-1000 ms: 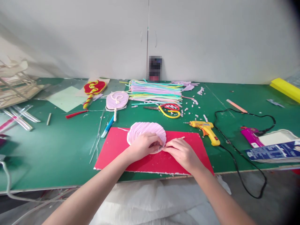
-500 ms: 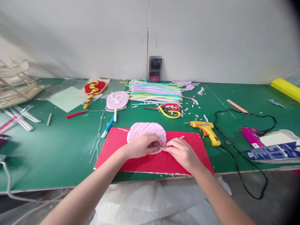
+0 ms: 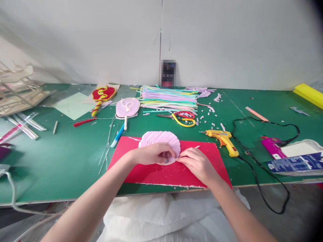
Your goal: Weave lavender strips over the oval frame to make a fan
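A lilac ribbed disc (image 3: 158, 138), apparently built of rows of pipe cleaner, lies on a red board (image 3: 151, 174). My left hand (image 3: 156, 154) rests over its lower part, fingers curled and closed at the right-hand rim. Facing it, my right hand (image 3: 194, 162) has thumb and fingers pinched together at the same rim. A short pale pipe cleaner (image 3: 198, 147) pokes out above the right hand's knuckles; the rest is hidden by the fingers. The fingertips of both hands nearly meet.
A yellow glue gun (image 3: 223, 139) with a black cord lies to the right. Behind the board are scissors (image 3: 185, 119), a bundle of pastel pipe cleaners (image 3: 169, 97) and a finished-looking lilac fan (image 3: 127, 107). A red and yellow fan (image 3: 102, 95) sits further left, near thin wires (image 3: 107, 144).
The hands stay at the disc's right rim with only slight finger movement. The whole view has shifted a little.
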Motion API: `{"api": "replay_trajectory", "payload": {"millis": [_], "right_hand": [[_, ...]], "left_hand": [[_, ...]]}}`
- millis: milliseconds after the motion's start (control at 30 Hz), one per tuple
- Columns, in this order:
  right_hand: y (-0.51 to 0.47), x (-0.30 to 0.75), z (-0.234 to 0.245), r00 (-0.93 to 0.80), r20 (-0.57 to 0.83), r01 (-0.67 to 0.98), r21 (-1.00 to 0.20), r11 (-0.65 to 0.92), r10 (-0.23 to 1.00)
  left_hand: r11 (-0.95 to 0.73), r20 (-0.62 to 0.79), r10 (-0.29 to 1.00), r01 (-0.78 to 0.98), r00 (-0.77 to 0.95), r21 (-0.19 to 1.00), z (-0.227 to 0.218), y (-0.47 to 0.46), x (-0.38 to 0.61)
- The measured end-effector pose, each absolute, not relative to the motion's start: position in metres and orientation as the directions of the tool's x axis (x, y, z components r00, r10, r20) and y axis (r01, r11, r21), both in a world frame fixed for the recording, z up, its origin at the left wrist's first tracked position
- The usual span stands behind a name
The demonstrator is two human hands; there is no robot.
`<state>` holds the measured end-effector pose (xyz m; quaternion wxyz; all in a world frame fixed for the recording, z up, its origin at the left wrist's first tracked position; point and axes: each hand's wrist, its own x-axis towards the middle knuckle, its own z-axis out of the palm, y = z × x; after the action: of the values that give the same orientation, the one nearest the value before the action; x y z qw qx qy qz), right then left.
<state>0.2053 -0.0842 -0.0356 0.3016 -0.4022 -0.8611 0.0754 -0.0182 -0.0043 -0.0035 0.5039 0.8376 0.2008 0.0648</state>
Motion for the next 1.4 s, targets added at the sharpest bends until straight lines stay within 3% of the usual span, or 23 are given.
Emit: {"api": "replay_trajectory", "payload": {"millis": [333,1400], "right_hand": [[-0.084,0.206,-0.038,-0.498,0.465,0.637,-0.376,0.673,0.732],[-0.084,0.205,-0.034,-0.501,0.471,0.637,-0.368,0.678,0.726]], "left_hand": [[-0.338,-0.197,0.297,0.296,0.934,0.894,0.002,0.009,-0.022],[-0.394,-0.204,0.323,0.328,0.924,0.859,0.008,0.009,-0.02]]}}
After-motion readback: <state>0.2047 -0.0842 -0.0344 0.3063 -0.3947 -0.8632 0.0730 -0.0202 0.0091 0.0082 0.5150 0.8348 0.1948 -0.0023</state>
